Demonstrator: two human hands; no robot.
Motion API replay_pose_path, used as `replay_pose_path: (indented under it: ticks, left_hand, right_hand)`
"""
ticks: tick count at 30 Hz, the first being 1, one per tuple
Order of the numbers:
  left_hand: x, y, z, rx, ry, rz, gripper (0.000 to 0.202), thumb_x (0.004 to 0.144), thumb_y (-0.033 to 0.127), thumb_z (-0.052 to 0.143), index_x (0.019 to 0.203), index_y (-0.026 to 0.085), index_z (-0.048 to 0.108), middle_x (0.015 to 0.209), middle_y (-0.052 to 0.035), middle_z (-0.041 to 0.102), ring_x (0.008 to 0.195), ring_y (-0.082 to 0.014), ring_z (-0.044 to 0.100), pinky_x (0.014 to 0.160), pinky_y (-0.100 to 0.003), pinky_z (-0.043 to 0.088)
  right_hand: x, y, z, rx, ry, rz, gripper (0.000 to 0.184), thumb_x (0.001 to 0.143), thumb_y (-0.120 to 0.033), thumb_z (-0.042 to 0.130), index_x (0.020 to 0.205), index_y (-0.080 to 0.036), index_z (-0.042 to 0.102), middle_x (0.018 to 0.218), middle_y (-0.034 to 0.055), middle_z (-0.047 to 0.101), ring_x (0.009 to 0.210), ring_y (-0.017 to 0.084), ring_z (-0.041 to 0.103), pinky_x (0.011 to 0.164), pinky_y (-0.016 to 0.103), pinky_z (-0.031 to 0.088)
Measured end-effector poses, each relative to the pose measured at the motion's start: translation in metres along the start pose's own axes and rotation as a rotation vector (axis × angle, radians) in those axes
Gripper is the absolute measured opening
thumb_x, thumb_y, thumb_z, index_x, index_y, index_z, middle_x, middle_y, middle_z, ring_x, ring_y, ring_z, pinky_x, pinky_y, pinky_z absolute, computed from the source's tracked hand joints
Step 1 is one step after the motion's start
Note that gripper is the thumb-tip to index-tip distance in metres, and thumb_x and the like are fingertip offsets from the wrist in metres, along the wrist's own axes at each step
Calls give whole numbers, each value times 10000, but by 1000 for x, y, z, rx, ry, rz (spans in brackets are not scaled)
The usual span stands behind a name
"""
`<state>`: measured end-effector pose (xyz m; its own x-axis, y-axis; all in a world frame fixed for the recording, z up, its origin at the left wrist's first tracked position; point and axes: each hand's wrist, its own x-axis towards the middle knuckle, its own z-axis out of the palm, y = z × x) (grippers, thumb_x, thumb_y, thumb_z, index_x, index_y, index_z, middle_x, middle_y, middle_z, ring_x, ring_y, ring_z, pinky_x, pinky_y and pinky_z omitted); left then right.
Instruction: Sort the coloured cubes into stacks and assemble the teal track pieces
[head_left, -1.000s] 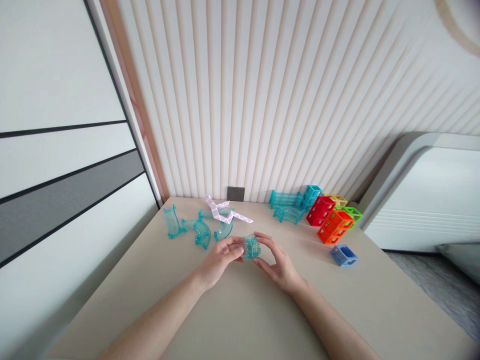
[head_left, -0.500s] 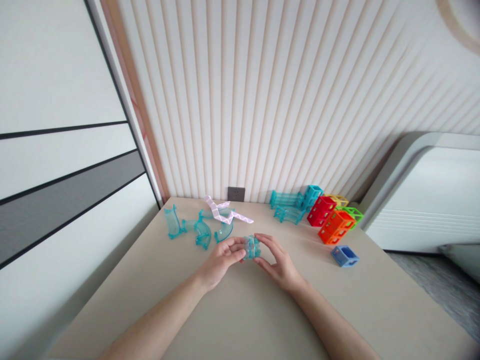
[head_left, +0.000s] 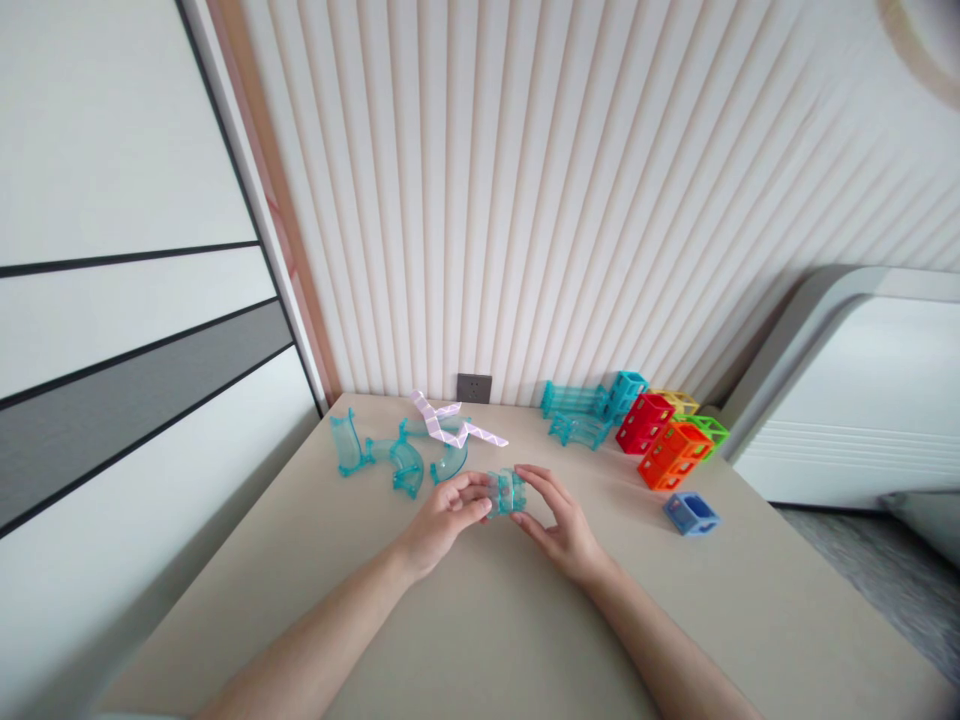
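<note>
A small clear teal plastic block [head_left: 506,492] sits between my two hands just above the beige table [head_left: 480,620]. My left hand [head_left: 441,518] pinches its left side with thumb and fingertips. On its right side, my right hand [head_left: 561,520] has the fingers curved round it, touching its edge. Both forearms reach in from the bottom of the view.
Curved teal track pieces [head_left: 397,458] and a pink zigzag strip [head_left: 454,428] lie at the back left. More teal pieces [head_left: 577,412], red [head_left: 643,422], orange [head_left: 671,452], green and yellow frame cubes stand at the back right. A blue cube [head_left: 690,513] lies alone. A wall socket [head_left: 474,387] is behind.
The teal block has been turned a little between my fingers. Both hands stay in almost the same place.
</note>
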<state>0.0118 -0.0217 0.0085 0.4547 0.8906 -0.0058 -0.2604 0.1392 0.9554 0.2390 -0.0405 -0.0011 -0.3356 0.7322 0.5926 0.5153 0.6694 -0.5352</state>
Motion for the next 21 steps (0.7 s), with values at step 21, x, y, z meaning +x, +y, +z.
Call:
replay_pose_path:
  ticks: [21]
  left_hand:
    - [-2,2,3,-48,-67,11,352,804,338,790,1090,179,661,1000,-72,738,966,-199,654,845,-307,481]
  right_hand:
    - [0,-4,2,44,-35,-12,507,943,-272,637,1421,-270,468,1373,143,549,1279,268,556,1075,428,484]
